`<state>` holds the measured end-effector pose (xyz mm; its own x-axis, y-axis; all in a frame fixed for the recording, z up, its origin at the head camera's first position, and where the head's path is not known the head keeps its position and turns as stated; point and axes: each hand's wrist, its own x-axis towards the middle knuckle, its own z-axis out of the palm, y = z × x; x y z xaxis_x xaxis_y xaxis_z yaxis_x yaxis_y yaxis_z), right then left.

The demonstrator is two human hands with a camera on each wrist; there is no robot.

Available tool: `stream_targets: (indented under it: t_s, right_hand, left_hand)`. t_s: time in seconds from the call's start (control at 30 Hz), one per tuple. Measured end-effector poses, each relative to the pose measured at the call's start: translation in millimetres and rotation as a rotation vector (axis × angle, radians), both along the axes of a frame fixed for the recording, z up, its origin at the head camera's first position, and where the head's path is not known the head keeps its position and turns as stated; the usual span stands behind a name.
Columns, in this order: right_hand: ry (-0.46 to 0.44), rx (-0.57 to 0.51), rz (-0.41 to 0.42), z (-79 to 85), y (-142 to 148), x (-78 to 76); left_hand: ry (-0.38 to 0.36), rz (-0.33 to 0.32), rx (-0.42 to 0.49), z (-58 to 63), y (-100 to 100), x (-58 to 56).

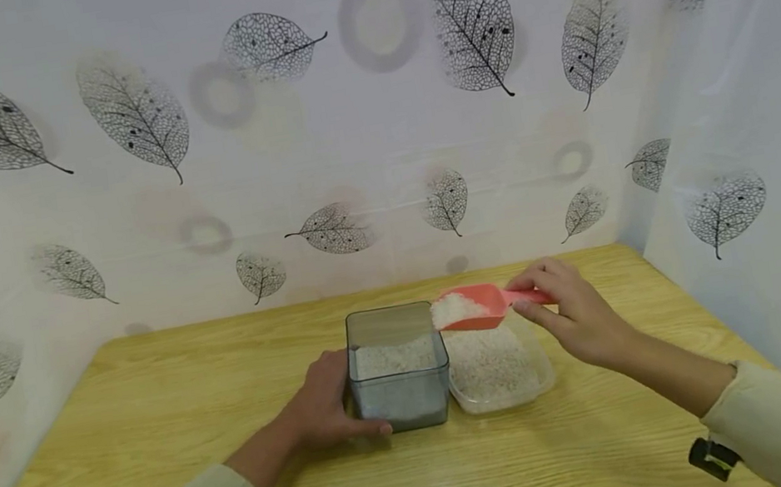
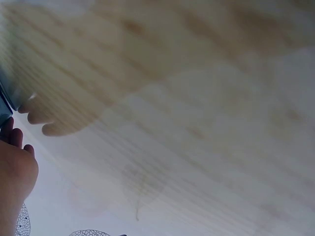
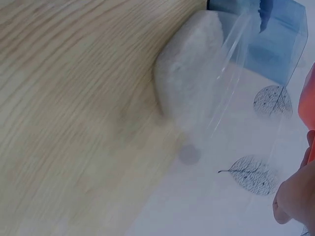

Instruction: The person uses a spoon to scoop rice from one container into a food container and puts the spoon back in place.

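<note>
A pink scoop [image 1: 495, 305] bearing a heap of white rice [image 1: 457, 308] is held level by its handle in my right hand [image 1: 573, 313]. Its mouth points left, right at the top right rim of a square, see-through grey container [image 1: 403, 404]. More rice [image 1: 395, 357] lies inside that container. My left hand [image 1: 319, 406] grips the container's left side, thumb along the front near the base. Beside it on the right stands a low clear plastic tub [image 1: 543, 376] of rice, partly under the scoop. In the right wrist view, only part of the scoop [image 3: 308, 105] shows.
Everything stands on a light wood-grain table [image 1: 178, 393]. A pale curtain [image 1: 345, 141] printed with dark leaves hangs behind the table and along its sides.
</note>
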<state>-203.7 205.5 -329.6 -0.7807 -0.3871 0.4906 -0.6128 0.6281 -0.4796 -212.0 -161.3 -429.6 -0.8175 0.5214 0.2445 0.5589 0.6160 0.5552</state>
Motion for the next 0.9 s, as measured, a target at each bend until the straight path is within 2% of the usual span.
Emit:
stream_targets:
  t_s: [0.23,0.57,0.77,0.9]
  right_hand:
    - [0.062,0.042,0.009,-16.0,27.8,1.9]
    - [0.100,0.148,0.120,-39.9,39.7,3.4]
    - [0.150,0.236,0.157,-41.7,45.3,2.1]
    - [0.230,0.306,0.179,-37.5,51.8,-0.2]
  left_hand:
    - [0.013,0.004,0.006,-0.7,0.5,0.3]
    - [-0.003,0.022,-0.003,-1.7,0.2,1.3]
    - [-0.003,0.006,0.002,-3.3,0.5,-0.2]
    - [-0.006,0.013,0.001,-3.2,0.3,-0.7]
